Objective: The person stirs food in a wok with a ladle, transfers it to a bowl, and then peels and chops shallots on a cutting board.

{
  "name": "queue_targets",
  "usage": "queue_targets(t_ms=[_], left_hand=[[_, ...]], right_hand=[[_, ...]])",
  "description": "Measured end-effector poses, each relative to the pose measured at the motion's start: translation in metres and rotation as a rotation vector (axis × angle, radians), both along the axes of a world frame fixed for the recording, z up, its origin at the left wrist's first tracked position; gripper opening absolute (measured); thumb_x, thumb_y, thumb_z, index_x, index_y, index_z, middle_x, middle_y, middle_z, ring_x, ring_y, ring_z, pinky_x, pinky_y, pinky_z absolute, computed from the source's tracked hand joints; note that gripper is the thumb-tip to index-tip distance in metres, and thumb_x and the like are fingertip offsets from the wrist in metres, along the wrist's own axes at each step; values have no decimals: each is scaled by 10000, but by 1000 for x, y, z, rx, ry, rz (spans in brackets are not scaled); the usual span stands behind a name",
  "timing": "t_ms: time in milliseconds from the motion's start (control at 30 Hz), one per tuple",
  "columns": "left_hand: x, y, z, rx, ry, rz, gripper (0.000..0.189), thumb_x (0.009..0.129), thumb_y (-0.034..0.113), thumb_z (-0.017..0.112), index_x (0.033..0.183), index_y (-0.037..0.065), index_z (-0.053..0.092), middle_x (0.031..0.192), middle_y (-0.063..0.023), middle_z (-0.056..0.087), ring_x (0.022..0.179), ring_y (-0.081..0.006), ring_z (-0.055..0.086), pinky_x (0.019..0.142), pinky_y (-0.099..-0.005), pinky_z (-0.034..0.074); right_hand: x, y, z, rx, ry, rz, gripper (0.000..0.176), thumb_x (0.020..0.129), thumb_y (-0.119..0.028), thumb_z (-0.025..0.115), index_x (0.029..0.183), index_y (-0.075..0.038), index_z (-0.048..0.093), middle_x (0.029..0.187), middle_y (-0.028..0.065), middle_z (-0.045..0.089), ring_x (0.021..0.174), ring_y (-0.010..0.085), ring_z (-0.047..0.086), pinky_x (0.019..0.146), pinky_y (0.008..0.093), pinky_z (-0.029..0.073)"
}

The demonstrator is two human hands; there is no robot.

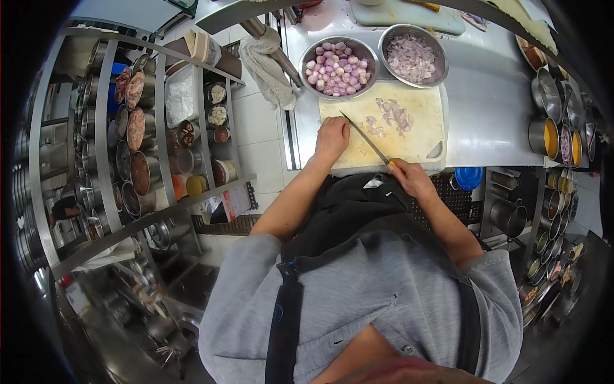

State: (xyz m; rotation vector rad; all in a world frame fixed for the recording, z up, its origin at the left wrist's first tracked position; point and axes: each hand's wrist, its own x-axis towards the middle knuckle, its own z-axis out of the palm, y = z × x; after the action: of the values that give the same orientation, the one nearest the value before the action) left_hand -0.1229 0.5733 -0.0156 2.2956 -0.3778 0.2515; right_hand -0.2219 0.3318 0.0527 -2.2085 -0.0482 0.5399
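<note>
My right hand is closed around the yellow handle of a kitchen knife, whose blade points up and left across the cutting board. At the board's left edge my left hand is closed, its fingers curled near the knife tip; what they hold, if anything, is hidden. Cut shallot pieces lie loose on the middle of the board. Behind it, a metal bowl holds many whole peeled shallots. Beside that, a metal colander contains chopped shallots.
A grey towel hangs on a post left of the steel counter. Further left stands a metal rack with pots and tubs of food. Metal containers line the right side. Another cutting board lies at the back.
</note>
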Motion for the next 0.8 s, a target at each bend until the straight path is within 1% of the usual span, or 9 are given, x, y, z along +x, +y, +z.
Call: queue_targets(t_ms=[100, 200, 300, 367, 467, 600, 700, 800], left_hand=[[1, 0, -1, 15, 6, -6, 59, 806, 42, 641, 864, 27, 646, 792, -146, 645, 791, -350, 606, 723, -440, 495], [2, 0, -2, 2, -26, -12, 59, 806, 42, 643, 863, 26, 645, 797, -145, 648, 794, -348, 608, 726, -437, 496], [1, 0, -2, -3, -11, -10, 59, 808, 45, 643, 864, 28, 647, 800, -145, 650, 795, -347, 610, 728, -436, 497], [1, 0, -2, 13, 0, -10, 54, 809, 46, 643, 860, 30, 645, 798, -144, 649, 792, -345, 609, 725, -436, 496], [1, 0, -2, 20, 8, -3, 46, 811, 47, 643, 854, 31, 643, 798, -144, 649, 790, -345, 609, 722, -438, 493], [1, 1, -4, 20, 2, -9, 40, 812, 46, 642, 848, 31, 639, 795, -146, 648, 786, -345, 609, 715, -439, 492], [1, 0, -3, 9, -32, -19, 49, 811, 45, 641, 858, 31, 647, 801, -148, 651, 786, -346, 611, 713, -438, 496], [0, 0, -3, 3, -17, -10, 64, 809, 45, 645, 870, 32, 657, 811, -147, 657, 795, -345, 615, 721, -431, 501]], right_hand=[[6, 6, -11, 25, 21, -6, 301, 971, -297, 554, 1109, -48, 653, 825, 251, 646, 785, 426, 624, 703, 460, 475], [11, 10, -17, -32, -37, 6, 287, 971, -284, 556, 1102, -47, 654, 812, 249, 643, 762, 424, 622, 687, 457, 475], [8, 6, -11, 10, 1, -4, 280, 969, -282, 563, 1094, -48, 655, 810, 250, 640, 753, 420, 621, 679, 451, 472], [3, 0, -5, 8, 36, -53, 284, 970, -291, 564, 1089, -49, 655, 804, 248, 637, 748, 414, 616, 681, 447, 469], [-2, -4, 1, 10, 58, 1, 288, 972, -293, 563, 1092, -46, 652, 793, 244, 632, 739, 409, 610, 678, 443, 467], [-2, -3, -1, 47, 31, -9, 288, 978, -292, 552, 1079, -40, 649, 784, 241, 630, 724, 411, 602, 669, 441, 465], [6, 0, 1, 5, 86, 2, 285, 980, -290, 548, 1049, -31, 645, 789, 242, 628, 730, 416, 600, 674, 440, 463], [13, 8, -6, 51, 42, 5, 289, 978, -296, 546, 1019, -25, 640, 801, 245, 628, 747, 419, 603, 687, 442, 465]])
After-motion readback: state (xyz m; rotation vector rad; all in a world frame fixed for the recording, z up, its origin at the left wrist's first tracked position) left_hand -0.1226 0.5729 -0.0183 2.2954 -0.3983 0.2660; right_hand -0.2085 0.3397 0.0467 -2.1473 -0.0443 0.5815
